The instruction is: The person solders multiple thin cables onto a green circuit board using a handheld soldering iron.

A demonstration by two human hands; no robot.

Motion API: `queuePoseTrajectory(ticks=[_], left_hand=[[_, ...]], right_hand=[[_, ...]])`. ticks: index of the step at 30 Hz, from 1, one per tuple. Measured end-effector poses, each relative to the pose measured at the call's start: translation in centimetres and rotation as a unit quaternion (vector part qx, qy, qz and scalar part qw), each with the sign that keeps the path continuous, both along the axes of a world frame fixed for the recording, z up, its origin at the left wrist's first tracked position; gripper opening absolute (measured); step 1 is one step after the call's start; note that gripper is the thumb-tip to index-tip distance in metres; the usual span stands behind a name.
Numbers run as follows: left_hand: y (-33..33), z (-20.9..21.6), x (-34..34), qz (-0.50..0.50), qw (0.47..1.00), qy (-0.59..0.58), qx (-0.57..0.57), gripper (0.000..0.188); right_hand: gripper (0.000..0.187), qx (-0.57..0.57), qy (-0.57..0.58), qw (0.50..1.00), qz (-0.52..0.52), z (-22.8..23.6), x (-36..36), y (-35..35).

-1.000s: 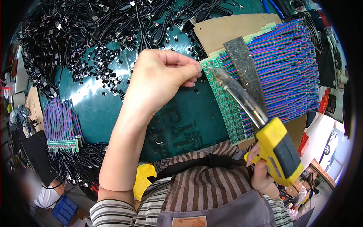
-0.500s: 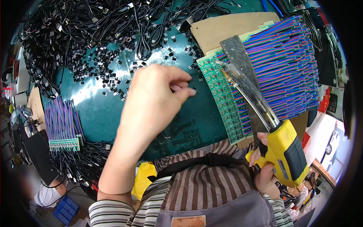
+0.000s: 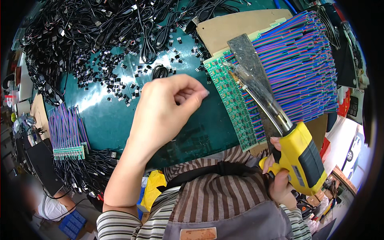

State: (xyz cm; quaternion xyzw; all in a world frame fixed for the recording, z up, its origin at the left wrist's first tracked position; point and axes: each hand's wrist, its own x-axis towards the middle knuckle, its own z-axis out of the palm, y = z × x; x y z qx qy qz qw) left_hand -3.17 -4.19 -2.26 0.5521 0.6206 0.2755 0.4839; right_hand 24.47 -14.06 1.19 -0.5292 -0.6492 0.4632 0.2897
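Observation:
My left hand hovers over the green mat left of the circuit boards, thumb and forefinger pinched together. Whatever sits between these fingertips is too small to make out. In my right hand is a yellow and black soldering gun, gripped by its handle. Its long metal barrel points up and left, with the tip over a panel of green circuit boards. Rows of blue, red and green wires run right from the panel. A dark flat metal bar lies across the wires beneath the barrel.
Small black three-legged parts are scattered on the green mat. Black cables pile up at the far left. A smaller wired board strip lies at left. Brown cardboard is under the panel. Another person sits at lower left.
The thumb and forefinger of my left hand have closed together, and the hand has shifted slightly downward. A small black part seen at the thumb tip before is no longer visible there.

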Motion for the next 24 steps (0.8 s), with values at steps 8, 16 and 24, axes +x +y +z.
queuePoseTrajectory(ticks=[8, 16, 24], left_hand=[[1.0, -0.2, 0.8, 0.16, 0.929, -0.303, -0.142, 0.021], [0.7, -0.3, 1.5, 0.182, 0.93, -0.3, -0.112, 0.018], [0.5, -0.7, 2.1, 0.192, 0.936, -0.285, -0.078, 0.02]], right_hand=[[0.082, 0.008, 0.02, 1.0, 0.005, -0.1, -0.1, 0.1], [0.071, -0.009, -0.041, 0.999, -0.011, 0.8, -0.9, 0.6], [0.057, -0.036, -0.107, 0.993, 0.033, 0.6, -0.6, 0.7]])
